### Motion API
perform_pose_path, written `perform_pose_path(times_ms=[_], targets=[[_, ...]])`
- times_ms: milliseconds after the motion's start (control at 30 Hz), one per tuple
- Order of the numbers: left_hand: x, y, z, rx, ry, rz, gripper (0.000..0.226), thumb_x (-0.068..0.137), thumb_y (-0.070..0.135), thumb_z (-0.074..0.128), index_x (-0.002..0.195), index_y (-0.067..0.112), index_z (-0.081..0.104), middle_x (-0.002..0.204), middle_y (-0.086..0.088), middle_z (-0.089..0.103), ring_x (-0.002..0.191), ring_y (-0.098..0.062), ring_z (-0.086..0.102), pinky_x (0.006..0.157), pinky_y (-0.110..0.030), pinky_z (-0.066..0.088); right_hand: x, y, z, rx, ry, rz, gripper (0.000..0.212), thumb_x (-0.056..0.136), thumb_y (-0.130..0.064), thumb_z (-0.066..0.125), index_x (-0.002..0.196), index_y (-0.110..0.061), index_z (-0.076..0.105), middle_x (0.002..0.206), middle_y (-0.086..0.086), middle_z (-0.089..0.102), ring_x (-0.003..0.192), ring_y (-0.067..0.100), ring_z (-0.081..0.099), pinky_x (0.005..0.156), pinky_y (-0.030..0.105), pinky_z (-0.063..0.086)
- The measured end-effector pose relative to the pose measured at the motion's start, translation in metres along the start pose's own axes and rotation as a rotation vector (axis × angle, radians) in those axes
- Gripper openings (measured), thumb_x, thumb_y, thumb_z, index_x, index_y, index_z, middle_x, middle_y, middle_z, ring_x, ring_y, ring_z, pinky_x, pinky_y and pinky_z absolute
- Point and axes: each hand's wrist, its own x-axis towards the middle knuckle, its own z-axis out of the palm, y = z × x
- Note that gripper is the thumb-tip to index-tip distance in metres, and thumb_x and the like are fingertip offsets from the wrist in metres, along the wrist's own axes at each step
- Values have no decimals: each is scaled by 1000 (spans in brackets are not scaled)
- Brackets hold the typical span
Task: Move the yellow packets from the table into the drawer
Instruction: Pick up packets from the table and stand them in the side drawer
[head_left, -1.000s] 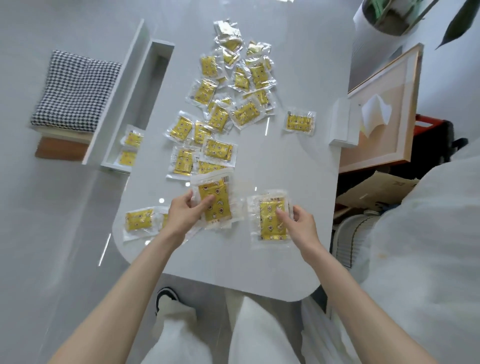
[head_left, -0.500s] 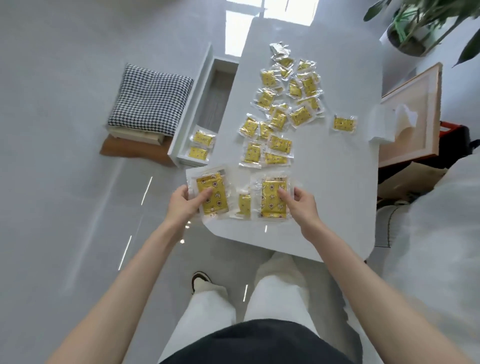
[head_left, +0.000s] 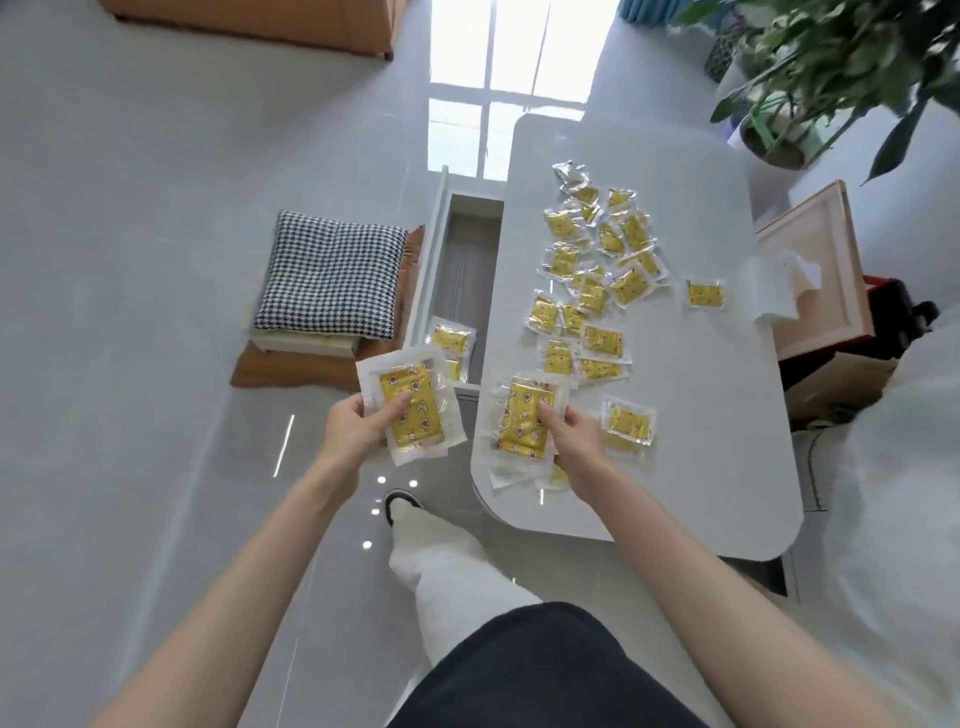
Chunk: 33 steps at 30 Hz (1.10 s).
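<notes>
Pinching flat yellow packet in clear plastic wrap (head_left: 411, 410) w/ L hand (head_left: 358, 427), thumb on top, off the white rounded table (head_left: 701, 415), just by near end of open white drawer (head_left: 470, 249). Gripping second yellow clear-wrapped packet (head_left: 523, 422) w/ R hand (head_left: 572, 442), thumb on top, at table's near-left edge. A few stowed packets (head_left: 451, 336) in drawer; many loose packets (head_left: 592, 296) across tabletop.

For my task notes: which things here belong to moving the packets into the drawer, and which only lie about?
Job: left hand; left-held packet; right hand; right-held packet; loose packets; table; drawer.
Lying about: checked cushion; potted plant; white tissue; wooden frame.
</notes>
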Motion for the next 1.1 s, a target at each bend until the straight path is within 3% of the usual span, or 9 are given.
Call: perform_pose_path(times_ms=[133, 300, 433, 600, 767, 900, 1000, 1100], targets=[[44, 24, -29, 64, -63, 22, 22, 83, 18, 70, 102, 8, 67, 91, -1, 71, 70, -4, 70, 53, -15, 53, 24, -19, 48, 59, 34, 31, 19, 94, -32, 59, 106, -18, 63, 112, 4, 67, 109, 22, 60, 92, 39, 45], [110, 61, -61, 243, -169, 51, 24, 80, 16, 74, 101, 6, 69, 94, -5, 73, 84, -14, 70, 60, -19, 57, 66, -49, 113, 144, 87, 64, 12, 96, -27, 56, 101, -17, 61, 98, 1, 67, 101, 24, 63, 89, 41, 47], [156, 97, -85, 333, -224, 21, 24, 78, 22, 76, 99, 11, 70, 94, -2, 74, 88, -15, 71, 72, -26, 57, 90, -78, 153, 236, 122, 122, 10, 96, -22, 57, 98, -14, 62, 103, 7, 68, 102, 27, 65, 97, 47, 49], [207, 131, -103, 391, -281, -19, 24, 78, 23, 75, 99, 11, 70, 96, -4, 74, 90, -19, 71, 82, -38, 57, 111, -105, 174, 337, 205, 164, 22, 96, -20, 57, 111, -4, 62, 102, 9, 68, 95, 25, 65, 89, 40, 53], [262, 159, -94, 450, -376, -75, 21, 80, 17, 73, 97, 7, 69, 95, -8, 73, 88, -22, 71, 77, -37, 58, 131, -107, 185, 431, 329, 224, 15, 95, -17, 59, 106, -8, 62, 97, 7, 67, 83, 20, 64, 63, 28, 50], [309, 179, -75, 588, -471, -66, 13, 81, 15, 72, 92, 9, 67, 85, -3, 72, 66, -6, 71, 54, -21, 56, 150, -101, 200, 494, 403, 337, 26, 92, -16, 63, 109, 3, 63, 103, 12, 69, 90, 27, 67, 80, 38, 56], [345, 187, -62, 698, -535, -88, 12, 82, 16, 71, 91, 11, 67, 90, -6, 72, 72, -11, 71, 59, -25, 59, 160, -103, 215, 552, 452, 395, 17, 93, -12, 61, 106, 0, 62, 91, 8, 66, 71, 16, 63, 62, 25, 56], [379, 195, -44, 820, -613, -88, 16, 81, 18, 72, 93, 9, 66, 89, -5, 72, 75, -13, 70, 58, -23, 58, 173, -99, 229, 652, 530, 450, 23, 93, -10, 60, 111, 4, 61, 84, 4, 66, 69, 15, 62, 60, 25, 55]])
